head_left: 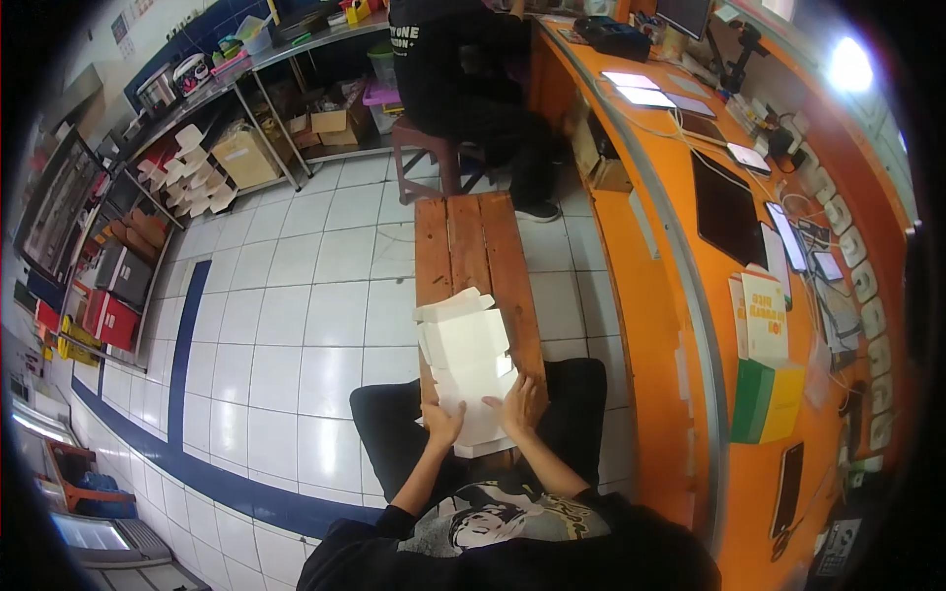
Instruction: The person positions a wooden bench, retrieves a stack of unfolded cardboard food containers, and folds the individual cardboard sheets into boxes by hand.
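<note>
An unfolded white cardboard box lies on the wooden bench, its flaps and cut edges spread out toward the far end. My left hand grips the near left edge, thumb on top and fingers mostly out of sight along the side. On the near right edge, my right hand holds the same sheet, its thumb pressed on the white surface. The part of the cardboard closest to me seems bent up between both hands. My legs are on either side of the bench.
Another person sits on a stool beyond the bench. Along the right runs an orange counter with a tablet, phones, cables and a green-yellow box. Several white folded boxes are piled at far left.
</note>
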### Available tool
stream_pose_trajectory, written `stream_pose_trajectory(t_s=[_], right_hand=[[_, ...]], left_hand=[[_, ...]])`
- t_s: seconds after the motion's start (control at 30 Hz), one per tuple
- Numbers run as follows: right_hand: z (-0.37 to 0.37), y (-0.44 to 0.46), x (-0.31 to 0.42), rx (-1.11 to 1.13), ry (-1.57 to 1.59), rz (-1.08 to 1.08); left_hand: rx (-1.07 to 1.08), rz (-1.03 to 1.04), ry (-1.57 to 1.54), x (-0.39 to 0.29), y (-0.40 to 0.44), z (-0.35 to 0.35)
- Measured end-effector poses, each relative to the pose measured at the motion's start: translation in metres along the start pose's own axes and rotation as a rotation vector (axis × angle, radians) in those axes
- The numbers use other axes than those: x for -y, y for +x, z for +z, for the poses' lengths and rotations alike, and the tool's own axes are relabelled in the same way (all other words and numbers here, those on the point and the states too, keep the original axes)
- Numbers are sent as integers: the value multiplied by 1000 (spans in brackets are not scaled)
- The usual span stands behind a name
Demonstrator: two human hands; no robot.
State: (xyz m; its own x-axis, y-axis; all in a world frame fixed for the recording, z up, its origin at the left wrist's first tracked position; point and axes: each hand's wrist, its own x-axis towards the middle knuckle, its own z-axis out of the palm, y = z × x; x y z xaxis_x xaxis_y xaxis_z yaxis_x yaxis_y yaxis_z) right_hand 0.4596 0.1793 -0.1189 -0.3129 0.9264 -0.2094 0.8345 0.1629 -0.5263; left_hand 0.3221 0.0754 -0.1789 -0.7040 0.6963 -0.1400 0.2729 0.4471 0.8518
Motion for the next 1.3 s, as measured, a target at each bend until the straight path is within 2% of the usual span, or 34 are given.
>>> stream_pose_trajectory(t_s=[0.07,0.17,0.3,0.37,0.4,0.47,0.5,0.57,0.63,0.67,0.7,0.73,0.77,0.8,0.83,0.87,0.93,1.0,1.07,1.13,1.2,1.23,1.27,1.3], right_hand=[[4,-5,1,-108,-44,-35],[5,-8,5,-199,-194,-81],[2,3,1,-159,-300,-135],[15,22,-12,73,-316,-262],[1,22,-3,75,-315,-264],[-52,21,35,429,53,85],[-40,26,23,430,54,81],[-11,38,-14,160,18,-153],[-16,43,-25,187,120,-178],[-18,46,-27,213,223,-203],[-25,40,-21,173,390,-226],[-34,35,-16,171,388,-225],[-47,29,-5,118,421,-165],[-58,22,5,65,454,-104],[-61,12,17,-205,354,-205],[-75,0,37,-204,353,-202],[-108,-20,77,-156,506,-40],[-101,-20,77,-113,563,-28],[-66,-16,56,3,1075,-155],[-37,-10,35,68,1088,-161],[-17,-7,18,78,980,-140],[-17,-9,15,75,978,-143],[-19,-10,15,85,938,-132],[-21,-12,15,95,899,-121]], left_hand=[[-24,-33,69,-3,-5,12],[-116,64,65,-14,-11,18],[-67,118,81,-23,-17,10],[-48,108,83,-15,-18,10],[-46,117,84,-4,-17,14],[-48,125,86,-4,-16,14],[-63,143,164,-19,-19,9],[-79,157,243,-52,-26,-8],[93,152,383,-83,-32,-22],[93,156,381,-95,-34,-26],[33,365,328,-107,-37,-30],[-28,571,272,-120,-41,-34],[-25,570,269,-147,-49,-46],[84,629,282,-181,-59,-61],[195,687,294,-202,-67,-71],[198,686,294,-211,-71,-73],[234,610,360,-221,-74,-75],[192,559,381,-194,-65,-63],[141,402,288,-166,-55,-56],[61,478,341,-162,-53,-62],[212,295,9,-130,-47,-51],[199,420,13,-112,-43,-46],[197,423,12,-110,-43,-47],[300,191,-67,-108,-44,-48]])
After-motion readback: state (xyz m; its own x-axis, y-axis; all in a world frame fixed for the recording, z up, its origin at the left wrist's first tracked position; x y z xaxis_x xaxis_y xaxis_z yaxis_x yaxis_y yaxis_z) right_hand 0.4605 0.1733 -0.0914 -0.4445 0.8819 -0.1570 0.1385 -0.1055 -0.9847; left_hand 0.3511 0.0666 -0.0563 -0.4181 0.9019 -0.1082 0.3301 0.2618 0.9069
